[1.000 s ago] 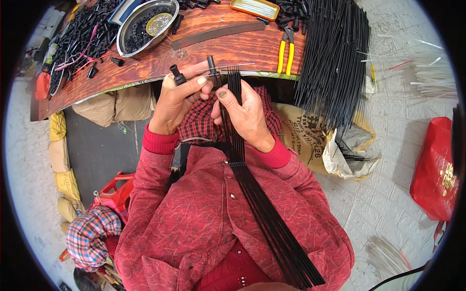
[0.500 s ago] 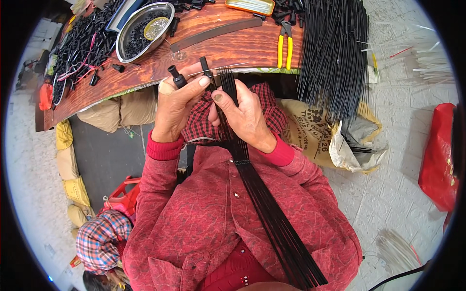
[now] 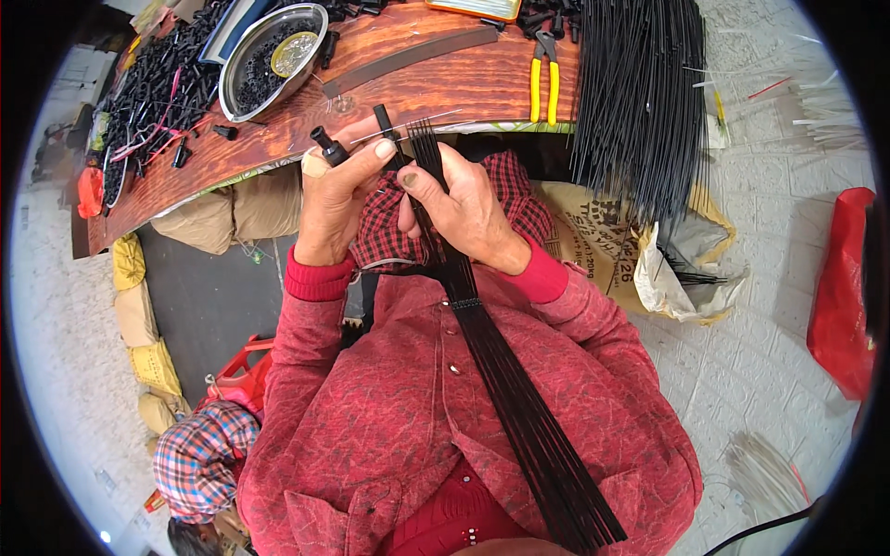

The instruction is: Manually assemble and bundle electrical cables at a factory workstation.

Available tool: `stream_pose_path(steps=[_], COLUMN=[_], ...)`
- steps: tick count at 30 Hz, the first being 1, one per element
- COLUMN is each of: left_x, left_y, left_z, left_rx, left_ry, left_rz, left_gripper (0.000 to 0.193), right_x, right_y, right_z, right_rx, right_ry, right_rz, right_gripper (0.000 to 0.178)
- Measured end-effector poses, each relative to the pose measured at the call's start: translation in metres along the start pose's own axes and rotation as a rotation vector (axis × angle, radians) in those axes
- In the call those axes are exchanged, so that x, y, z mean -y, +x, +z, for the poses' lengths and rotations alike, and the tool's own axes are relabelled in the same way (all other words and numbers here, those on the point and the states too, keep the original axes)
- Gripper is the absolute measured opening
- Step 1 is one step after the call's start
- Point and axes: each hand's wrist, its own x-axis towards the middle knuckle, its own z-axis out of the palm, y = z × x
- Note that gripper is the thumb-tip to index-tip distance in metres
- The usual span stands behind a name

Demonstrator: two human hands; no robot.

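Observation:
My left hand [image 3: 336,199] is closed near the table's front edge. A stepped black plastic tube piece [image 3: 326,145] sticks up by its palm, and a slimmer black piece [image 3: 382,119] rises beyond the thumb. At the thumb tip a thin needle-like wire [image 3: 434,120] slants right, past the rods' upper ends. Close beside it, my right hand [image 3: 473,208] pinches a flat bundle of thin black rods [image 3: 519,398]. The bundle runs down over my red jacket, with a woven cross-band [image 3: 464,303] partway along. Where wire and rods meet, fingers hide part of the contact.
On the wooden table [image 3: 436,79] lie yellow-handled pliers [image 3: 544,82], a dark flat bar [image 3: 413,61] and a metal bowl [image 3: 250,88] of small black parts. Loose black parts [image 3: 158,102] heap at left; black rods [image 3: 640,102] overhang at right. A person in a checked garment [image 3: 204,459] is lower left.
My two hands keep their grips and stay close together. The slimmer black piece and the rods' upper ends have shifted slightly left. The whole view has moved a little.

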Motion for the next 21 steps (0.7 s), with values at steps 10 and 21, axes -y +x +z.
stream_pose_path(steps=[10,21], left_x=[0.010,-0.012], left_y=[0.000,-0.014], left_z=[-0.014,-0.016], left_rx=[0.026,0.020], left_ry=[-0.048,0.108], left_rz=[-0.006,0.011], left_gripper=[0.039,0.043], right_x=[-0.012,0.007], right_y=[0.006,-0.002], right_z=[-0.005,0.003], right_rx=[0.163,0.140], right_ry=[0.261,0.116], right_rz=[0.145,0.060], right_gripper=[0.037,0.041])
